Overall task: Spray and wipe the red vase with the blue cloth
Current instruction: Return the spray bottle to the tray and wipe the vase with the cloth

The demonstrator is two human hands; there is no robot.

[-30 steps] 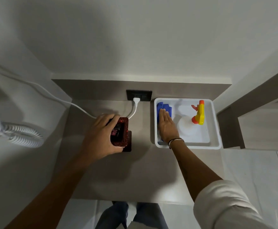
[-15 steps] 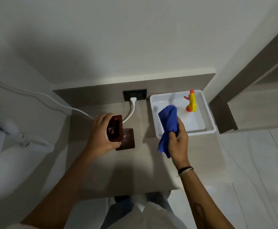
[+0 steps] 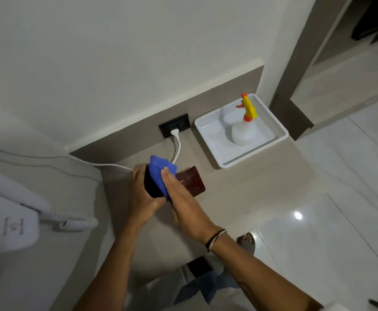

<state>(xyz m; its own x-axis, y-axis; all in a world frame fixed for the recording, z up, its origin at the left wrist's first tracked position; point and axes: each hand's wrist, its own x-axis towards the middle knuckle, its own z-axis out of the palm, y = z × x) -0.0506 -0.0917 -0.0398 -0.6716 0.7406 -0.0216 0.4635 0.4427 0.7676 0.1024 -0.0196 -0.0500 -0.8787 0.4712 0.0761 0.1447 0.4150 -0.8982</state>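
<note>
The red vase [image 3: 191, 181] is a dark red square-sided piece standing on the beige counter [image 3: 239, 185]. My left hand [image 3: 142, 194] grips its upper part from the left. My right hand [image 3: 179, 198] presses the blue cloth [image 3: 161, 173] against the vase's top and near side, so the rim is hidden under cloth and fingers. Only the vase's lower right part shows. The spray bottle [image 3: 244, 129], white with a yellow and orange trigger head, stands upright in the white tray [image 3: 208, 129] to the right, apart from both hands.
A black wall socket [image 3: 174, 124] with a white plug and cable [image 3: 178, 147] sits just behind the vase. A white wall-mounted device with a coiled cord [image 3: 71, 223] is at the left. The counter's edge and glossy tiled floor [image 3: 329, 221] lie to the right.
My right hand carried the blue cloth out of the tray and left onto the vase. My left hand kept hold of the vase. The view swung left and tilted.
</note>
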